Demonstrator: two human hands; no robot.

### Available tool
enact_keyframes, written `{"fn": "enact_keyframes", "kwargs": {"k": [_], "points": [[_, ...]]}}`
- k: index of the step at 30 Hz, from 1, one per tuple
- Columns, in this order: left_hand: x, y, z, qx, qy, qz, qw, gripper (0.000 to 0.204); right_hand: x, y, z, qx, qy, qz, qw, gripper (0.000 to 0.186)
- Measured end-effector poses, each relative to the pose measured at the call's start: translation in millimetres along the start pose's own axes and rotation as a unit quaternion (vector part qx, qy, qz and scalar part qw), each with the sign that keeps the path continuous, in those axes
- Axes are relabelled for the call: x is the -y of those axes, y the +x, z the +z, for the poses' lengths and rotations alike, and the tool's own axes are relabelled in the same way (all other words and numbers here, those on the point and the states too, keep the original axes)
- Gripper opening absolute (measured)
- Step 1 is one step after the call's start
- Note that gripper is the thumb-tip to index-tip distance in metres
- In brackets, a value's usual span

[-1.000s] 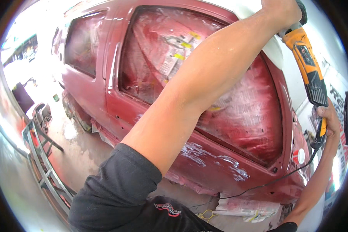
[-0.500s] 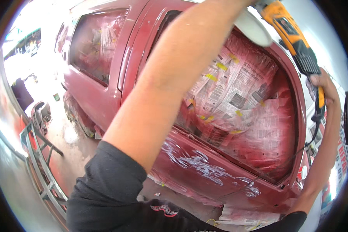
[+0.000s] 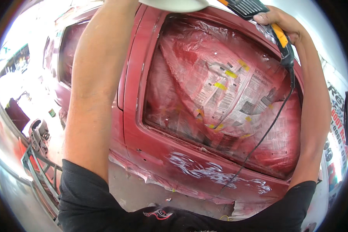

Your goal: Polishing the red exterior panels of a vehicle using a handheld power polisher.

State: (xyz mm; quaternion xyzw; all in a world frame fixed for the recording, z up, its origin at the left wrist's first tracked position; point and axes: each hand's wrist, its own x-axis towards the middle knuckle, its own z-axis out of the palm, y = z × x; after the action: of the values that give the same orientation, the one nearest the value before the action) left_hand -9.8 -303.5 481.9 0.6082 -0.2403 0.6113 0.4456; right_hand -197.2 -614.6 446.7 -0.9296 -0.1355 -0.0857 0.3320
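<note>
Raised since earlier, polisher (image 3: 246,7) at top of frame; right hand (image 3: 279,19) gripping handle, left hand's fingers unseen. Keep pad (image 3: 174,4) flat, cord (image 3: 259,143) clear.

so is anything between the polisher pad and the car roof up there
Nothing visible. The white pad sits at the top edge of the picture right over the red car, with no object between them. The right hand grips the polisher handle; its black cord hangs across the papered window. The left hand is out of view.
</note>
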Motion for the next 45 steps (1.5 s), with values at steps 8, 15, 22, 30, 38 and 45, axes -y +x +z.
{"fn": "enact_keyframes", "kwargs": {"k": [8,15,22,30,38,45], "points": [[41.9,-5.3,-41.0,-0.023,-0.003,-0.014,1.000,0.029,33.3,56.1,39.1,0.048,0.081,0.066,0.993,0.023],[-8.5,-21.6,-37.7,0.062,-0.037,-0.021,0.997,0.029,13.4,18.1,18.0,0.047,0.110,0.069,0.990,0.022],[-108.4,-50.9,12.3,0.063,-0.143,0.026,0.987,0.027,-16.5,-102.2,-24.4,-0.050,0.116,0.119,0.985,0.026],[-244.0,-92.4,61.2,0.115,-0.158,0.088,0.977,0.028,-57.8,-263.2,-55.7,-0.182,0.129,0.165,0.961,0.028],[-326.4,-121.2,125.3,0.016,-0.087,0.284,0.955,0.021,-80.0,-386.0,5.6,-0.292,-0.029,0.139,0.946,0.068],[-429.4,-290.0,89.4,0.278,-0.447,0.050,0.849,0.024,-115.1,-484.3,134.9,-0.478,0.080,0.242,0.840,0.074]]}}
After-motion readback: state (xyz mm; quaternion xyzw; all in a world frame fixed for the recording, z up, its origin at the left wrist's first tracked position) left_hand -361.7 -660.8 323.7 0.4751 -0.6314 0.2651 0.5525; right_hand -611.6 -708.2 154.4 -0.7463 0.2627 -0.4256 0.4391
